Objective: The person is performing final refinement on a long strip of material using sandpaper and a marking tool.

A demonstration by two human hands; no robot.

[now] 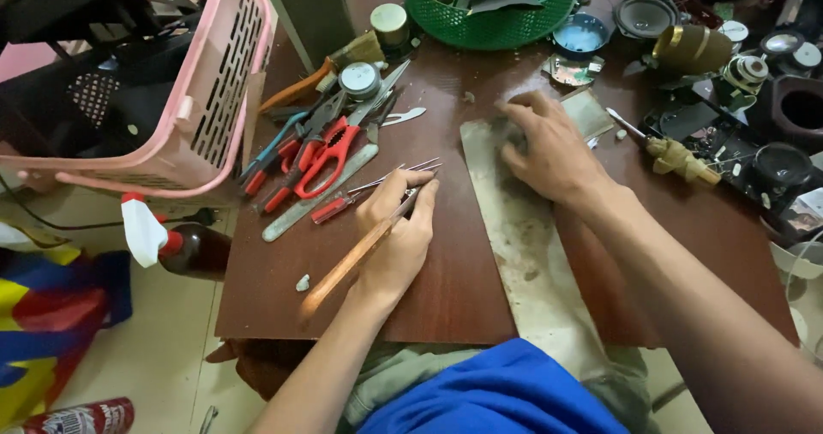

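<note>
A: Obs. 1, your left hand (396, 232), centre of frame. Fingers state?

B: Your fingers (410, 195) are curled closed around a slim tool with a long wooden handle (347, 267). The handle runs down and left past your wrist toward the lower left edge of the table (429, 288). The working tip is hidden at your fingertips, so I cannot tell its kind.

A: Obs. 2, your right hand (553, 151), right of centre.

B: Your fingers are bent down and closed over something small and grey at the top end of a worn grey mat (523, 254). The object itself is covered by your hand, so I cannot tell what it is. The mat runs from your hand down to the table's near edge.

A: Surroundings, working outward?

B: Just left of your left hand: thin metal picks (403, 173), a flat metal file (319, 193), then red-handled pliers (330, 155) in a pile of hand tools. Upper left of frame: pink plastic basket (219, 82). Top centre: green basket (489, 18). Right of your right hand: a tool with a cloth-wrapped handle (681, 161), then speaker parts (694, 48) in the upper right. Lower left, off the table: dark bottle with a white spray nozzle (184, 247).
</note>
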